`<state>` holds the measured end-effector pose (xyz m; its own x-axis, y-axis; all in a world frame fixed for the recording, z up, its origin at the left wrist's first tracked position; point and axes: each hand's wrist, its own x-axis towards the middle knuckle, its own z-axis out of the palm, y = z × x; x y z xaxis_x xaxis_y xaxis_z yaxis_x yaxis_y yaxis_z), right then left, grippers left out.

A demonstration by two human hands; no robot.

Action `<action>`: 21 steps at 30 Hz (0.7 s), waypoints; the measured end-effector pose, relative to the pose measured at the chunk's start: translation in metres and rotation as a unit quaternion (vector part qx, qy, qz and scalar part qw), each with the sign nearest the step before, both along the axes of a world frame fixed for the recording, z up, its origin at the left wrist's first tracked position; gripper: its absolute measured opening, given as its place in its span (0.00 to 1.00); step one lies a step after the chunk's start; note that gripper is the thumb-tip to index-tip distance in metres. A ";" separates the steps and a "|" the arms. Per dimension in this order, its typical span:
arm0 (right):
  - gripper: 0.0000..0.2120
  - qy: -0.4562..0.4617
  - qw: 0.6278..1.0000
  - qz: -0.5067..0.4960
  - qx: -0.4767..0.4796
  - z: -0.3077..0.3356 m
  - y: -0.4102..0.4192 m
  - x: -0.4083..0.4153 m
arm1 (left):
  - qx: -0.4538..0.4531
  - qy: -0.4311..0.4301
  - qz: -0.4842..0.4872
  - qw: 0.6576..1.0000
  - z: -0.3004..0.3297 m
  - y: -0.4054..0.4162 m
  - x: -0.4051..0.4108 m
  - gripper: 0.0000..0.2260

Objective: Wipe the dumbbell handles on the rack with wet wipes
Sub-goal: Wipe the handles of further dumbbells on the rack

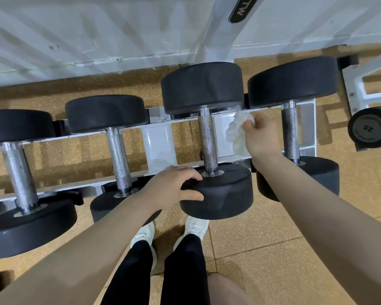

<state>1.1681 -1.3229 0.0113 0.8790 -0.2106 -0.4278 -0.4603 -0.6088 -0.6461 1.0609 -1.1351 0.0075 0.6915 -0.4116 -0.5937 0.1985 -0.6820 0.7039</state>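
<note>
right hand (pixel 262 137) pinches the wet wipe (pixel 237 133) just right of the dumbbell handle (pixel 208 142), whose long axis runs away from the person; left hand (pixel 174 188) grips its near head, left of the handle.

Gap between third handle (pixel 207 142) and fourth handle (pixel 290 133) occupied by right hand (pixel 262 135) holding wipe (pixel 237 133). Open gap at 9 o'clock of third handle, toward second handle (pixel 119 157). Left hand (pixel 174 188) covers near weight head (pixel 220 192).

Bare forearms (pixel 97 245); black leggings (pixel 185 271); white shoes (pixel 196 225)
</note>
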 end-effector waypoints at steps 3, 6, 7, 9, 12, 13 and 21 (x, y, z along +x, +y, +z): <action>0.11 0.058 0.994 -0.075 0.061 -0.018 0.020 0.016 | 0.003 0.007 -0.008 1.000 0.000 -0.001 0.001 0.21; 0.10 0.075 0.978 -0.087 0.175 -0.031 0.048 0.023 | 0.008 0.003 -0.021 1.000 -0.002 -0.001 0.004 0.21; 0.11 0.088 0.973 -0.091 0.191 -0.035 0.051 0.024 | 0.008 0.000 -0.025 1.000 -0.002 -0.001 0.005 0.21; 0.12 0.135 0.964 -0.084 0.215 -0.039 0.047 0.020 | 0.008 0.000 -0.030 1.000 -0.003 -0.001 0.006 0.21; 0.13 0.188 0.963 0.026 0.190 -0.033 0.025 0.005 | 0.003 0.002 -0.028 1.000 -0.001 0.000 0.006 0.21; 0.14 0.214 0.960 0.061 0.171 -0.031 0.017 -0.001 | 0.001 0.005 -0.027 1.000 -0.001 0.000 0.006 0.21; 0.16 0.202 0.958 -0.006 0.201 -0.028 0.024 0.008 | -0.006 0.011 -0.031 0.999 -0.001 -0.001 0.007 0.21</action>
<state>1.1763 -1.2988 -0.0171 0.6228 0.0338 -0.7817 -0.7279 -0.3414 -0.5947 1.0682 -1.1356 0.0066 0.6514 -0.4604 -0.6031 0.1720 -0.6845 0.7084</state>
